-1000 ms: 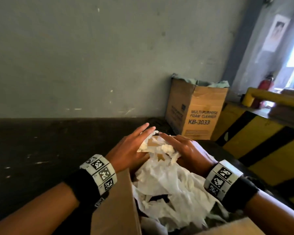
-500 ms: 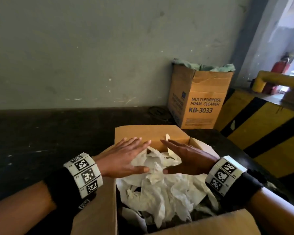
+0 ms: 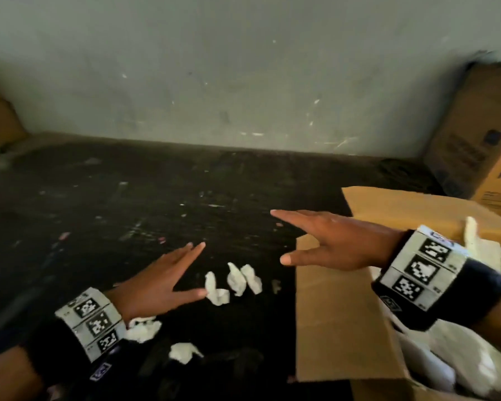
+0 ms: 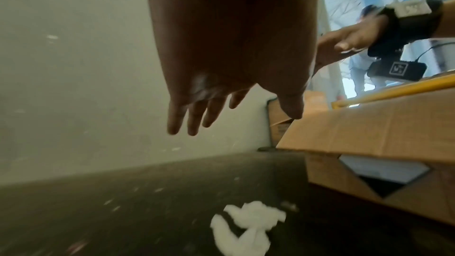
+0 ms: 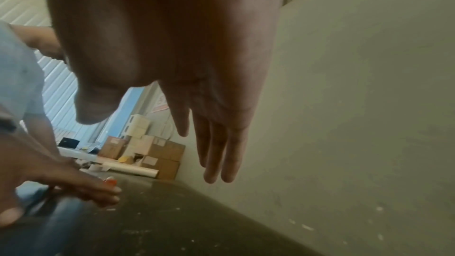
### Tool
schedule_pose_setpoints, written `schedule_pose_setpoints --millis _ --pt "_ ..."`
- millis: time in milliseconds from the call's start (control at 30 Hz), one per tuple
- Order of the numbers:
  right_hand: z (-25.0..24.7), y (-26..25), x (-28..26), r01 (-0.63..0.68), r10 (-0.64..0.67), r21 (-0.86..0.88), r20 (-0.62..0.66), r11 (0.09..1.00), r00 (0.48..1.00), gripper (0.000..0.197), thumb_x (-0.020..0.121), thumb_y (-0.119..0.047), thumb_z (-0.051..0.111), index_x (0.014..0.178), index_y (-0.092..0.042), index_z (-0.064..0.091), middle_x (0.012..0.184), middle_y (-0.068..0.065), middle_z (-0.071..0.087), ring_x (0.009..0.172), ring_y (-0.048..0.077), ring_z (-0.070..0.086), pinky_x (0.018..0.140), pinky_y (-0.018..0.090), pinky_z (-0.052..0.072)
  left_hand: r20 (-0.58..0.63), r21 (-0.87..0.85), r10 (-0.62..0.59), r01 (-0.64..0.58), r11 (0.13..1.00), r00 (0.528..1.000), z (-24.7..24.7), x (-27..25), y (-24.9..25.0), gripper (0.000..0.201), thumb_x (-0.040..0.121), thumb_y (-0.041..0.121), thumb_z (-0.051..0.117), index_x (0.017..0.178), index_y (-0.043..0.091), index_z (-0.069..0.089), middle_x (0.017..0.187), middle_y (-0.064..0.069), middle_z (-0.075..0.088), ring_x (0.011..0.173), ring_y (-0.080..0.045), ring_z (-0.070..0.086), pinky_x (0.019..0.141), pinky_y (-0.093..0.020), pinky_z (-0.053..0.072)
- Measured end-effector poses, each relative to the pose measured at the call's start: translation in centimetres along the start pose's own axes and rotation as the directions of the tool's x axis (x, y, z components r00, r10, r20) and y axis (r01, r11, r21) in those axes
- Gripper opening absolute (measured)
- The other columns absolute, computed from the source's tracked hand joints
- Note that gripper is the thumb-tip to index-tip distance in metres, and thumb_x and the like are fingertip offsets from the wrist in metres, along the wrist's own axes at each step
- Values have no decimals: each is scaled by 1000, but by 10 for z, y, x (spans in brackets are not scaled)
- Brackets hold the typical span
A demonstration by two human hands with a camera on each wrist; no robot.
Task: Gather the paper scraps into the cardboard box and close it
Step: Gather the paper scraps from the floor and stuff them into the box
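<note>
Several paper scraps [image 3: 234,280] on dark floor [image 3: 128,215], left of open cardboard box [image 3: 339,319]; more crumpled paper [image 3: 457,357] inside. Left hand [image 3: 156,282] low over floor, fingers straight and spread, thumb tip just beside nearest scrap, holding nothing. Right hand [image 3: 336,241] above box's left flap, fingers extended, thumb apart, empty. Square black-and-white code tags on both wristbands [image 3: 417,267]. Second carton [image 3: 477,146] by grey wall [image 3: 243,68], print blurred, only "K" readable.
</note>
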State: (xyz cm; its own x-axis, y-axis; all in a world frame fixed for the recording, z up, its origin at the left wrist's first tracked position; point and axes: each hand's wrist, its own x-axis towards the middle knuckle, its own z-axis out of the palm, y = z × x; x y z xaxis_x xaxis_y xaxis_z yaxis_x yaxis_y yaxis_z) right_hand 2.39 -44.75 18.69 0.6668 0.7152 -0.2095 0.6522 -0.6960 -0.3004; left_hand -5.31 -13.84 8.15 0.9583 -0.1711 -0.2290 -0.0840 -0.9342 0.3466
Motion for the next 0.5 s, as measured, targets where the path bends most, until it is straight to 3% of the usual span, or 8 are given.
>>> schedule_pose_setpoints --millis 67,133,200,267,333,500 --pt "17 -26 41 -3 4 -19 57 1000 998 82 85 -60 51 149 -35 5 157 1 22 142 17 25 115 37 25 100 -27 -133 136 990 986 16 -17 -42 102 62 87 37 139 48 -18 158 2 -6 144 -15 1 116 -42 19" --pt "41 -46 81 -19 24 -47 121 999 992 84 86 -60 50 150 -31 5 157 4 22 142 20 25 115 41 25 201 -35 -231 243 969 952 35 -27 -75 107 63 84 41 141 42 -19 158 -4 -9 145 -23 -2 116 -47 15" --pt "68 -55 110 -62 67 -32 158 998 985 84 86 -60 50 150 -29 6 156 7 23 142 22 25 115 42 25 291 -23 -273 292 956 917 53 -30 -93 125 45 96 32 142 38 -20 158 -10 -9 144 -29 -4 116 -52 12" --pt "99 -59 135 -141 139 0 169 990 976 84 86 -59 52 150 -27 7 157 9 22 143 24 24 115 43 24 342 -2 -276 294 956 898 66 -29 -111 132 36 99 26 142 37 -22 157 -14 -10 144 -31 -5 115 -55 10" --pt "130 -58 151 -268 257 41 174 962 951 87 84 -60 53 150 -28 6 158 13 16 144 27 21 116 44 23 353 6 -262 278 961 898 78 -25 -121 123 50 94 35 141 37 -24 156 -16 -12 144 -33 -8 115 -56 7" --pt "182 -38 174 -570 551 124 157 812 820 114 64 -77 60 147 -39 -9 158 15 -14 145 38 2 112 60 21 311 32 -182 181 983 933 97 -14 -111 124 50 95 38 137 39 -31 154 -17 -21 142 -32 -15 115 -54 0"
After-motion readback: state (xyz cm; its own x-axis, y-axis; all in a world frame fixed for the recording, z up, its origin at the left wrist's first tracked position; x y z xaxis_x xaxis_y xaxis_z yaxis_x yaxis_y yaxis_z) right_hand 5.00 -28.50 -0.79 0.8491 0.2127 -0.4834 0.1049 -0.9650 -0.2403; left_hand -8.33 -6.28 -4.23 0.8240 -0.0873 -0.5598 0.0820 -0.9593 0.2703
